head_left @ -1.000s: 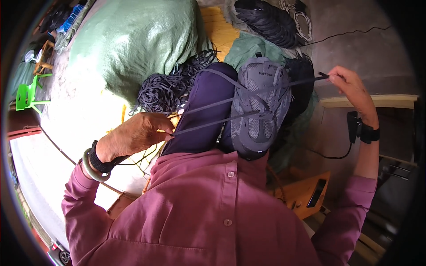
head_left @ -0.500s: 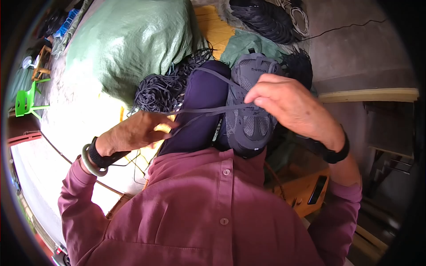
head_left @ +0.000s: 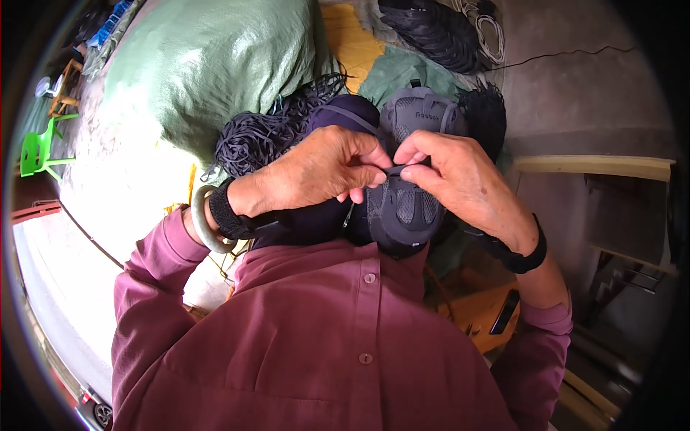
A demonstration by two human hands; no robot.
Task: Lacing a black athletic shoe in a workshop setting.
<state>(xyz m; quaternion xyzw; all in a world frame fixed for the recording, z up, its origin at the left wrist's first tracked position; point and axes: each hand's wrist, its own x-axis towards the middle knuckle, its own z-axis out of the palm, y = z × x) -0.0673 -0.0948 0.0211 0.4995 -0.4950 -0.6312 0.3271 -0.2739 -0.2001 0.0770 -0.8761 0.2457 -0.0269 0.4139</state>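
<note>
A grey mesh sneaker [head_left: 406, 215] rests on my lap with its toe toward my body. Over its middle, my left hand [head_left: 327, 169] and my right hand [head_left: 460, 172] meet. Thumb and fingers of both are pinched on a flat grey shoelace [head_left: 394, 171] at the eyelet rows. One strand of the lace [head_left: 351, 116] loops loosely over my dark-clad thigh, left of the shoe. The exact eyelet under my fingertips is hidden. On the far left of my lap lies a tangled heap of grey laces [head_left: 251, 140].
A large pale green woven sack [head_left: 208, 72] bulges at the far left. Stacked dark shoe pieces [head_left: 431, 32] and a coiled white cord [head_left: 490, 37] lie at the far right. A phone [head_left: 505, 312] sits on a wooden stool [head_left: 474, 305]. A green chair [head_left: 43, 149] stands left.
My left hand has moved right and up, from drawing the lace out sideways to the shoe's middle beside my right hand. The stretched lace is now gathered between the fingertips.
</note>
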